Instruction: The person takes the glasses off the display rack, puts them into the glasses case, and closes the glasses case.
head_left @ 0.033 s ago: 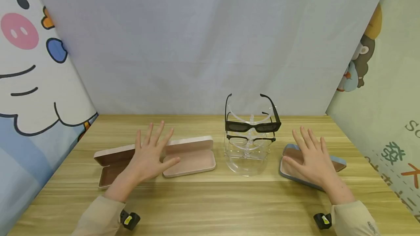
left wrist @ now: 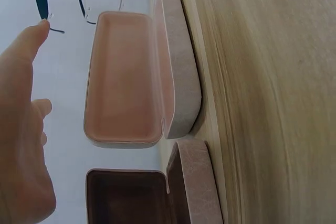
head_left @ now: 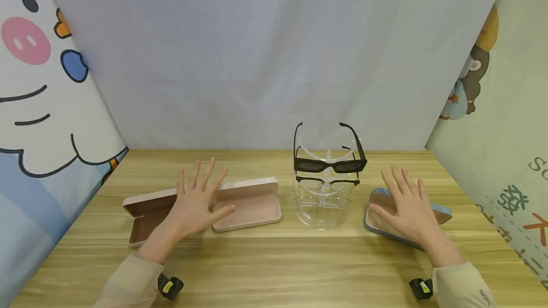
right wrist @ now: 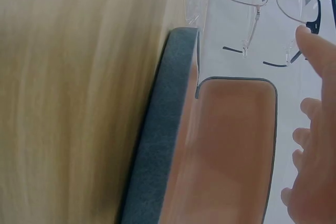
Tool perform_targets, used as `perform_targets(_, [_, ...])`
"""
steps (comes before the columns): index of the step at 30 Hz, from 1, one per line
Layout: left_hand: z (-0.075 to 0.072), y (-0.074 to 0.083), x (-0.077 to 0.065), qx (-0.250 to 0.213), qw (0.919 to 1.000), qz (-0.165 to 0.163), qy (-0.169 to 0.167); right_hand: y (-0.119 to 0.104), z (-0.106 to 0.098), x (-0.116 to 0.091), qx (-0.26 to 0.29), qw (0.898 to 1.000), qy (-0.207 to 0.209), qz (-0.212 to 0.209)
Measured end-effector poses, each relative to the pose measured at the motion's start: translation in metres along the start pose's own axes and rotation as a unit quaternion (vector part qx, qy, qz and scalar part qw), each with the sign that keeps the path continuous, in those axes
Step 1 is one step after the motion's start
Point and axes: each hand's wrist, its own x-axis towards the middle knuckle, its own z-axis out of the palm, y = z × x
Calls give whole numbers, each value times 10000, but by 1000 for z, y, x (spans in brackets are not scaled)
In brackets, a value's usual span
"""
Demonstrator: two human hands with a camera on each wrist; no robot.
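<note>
My left hand (head_left: pixel 192 208), fingers spread, hovers in the head view over two open glasses cases. One is a case with a dark brown lining (head_left: pixel 147 225), partly hidden by the hand and wrist. Beside it is a pale case lined in pink (head_left: pixel 248 210), also wide in the left wrist view. Over at the right, my right hand (head_left: pixel 404 208) is spread above an open blue-grey glasses case (right wrist: pixel 168 124) and covers its middle. Both hands are empty.
Between the hands stands a clear display rack (head_left: pixel 317 225). It bears black sunglasses (head_left: pixel 329 165) on top, dark-rimmed glasses (head_left: pixel 327 184) below and thin clear-looking glasses (head_left: pixel 323 202) lowest. A grey-white cloth (head_left: pixel 257 61) hangs behind the wooden table (head_left: pixel 274 270); printed cloths flank it.
</note>
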Motion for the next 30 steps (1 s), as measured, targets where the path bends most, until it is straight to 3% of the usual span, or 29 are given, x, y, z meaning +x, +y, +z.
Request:
perform_targets(14, [-2,11,11,-203,9994,85,263,-4,-9,3,317,9991,293,32])
perform_targets(30, [4,46,34,-705,9861,614,1377,-21,-15,13,1403,9880,607,207])
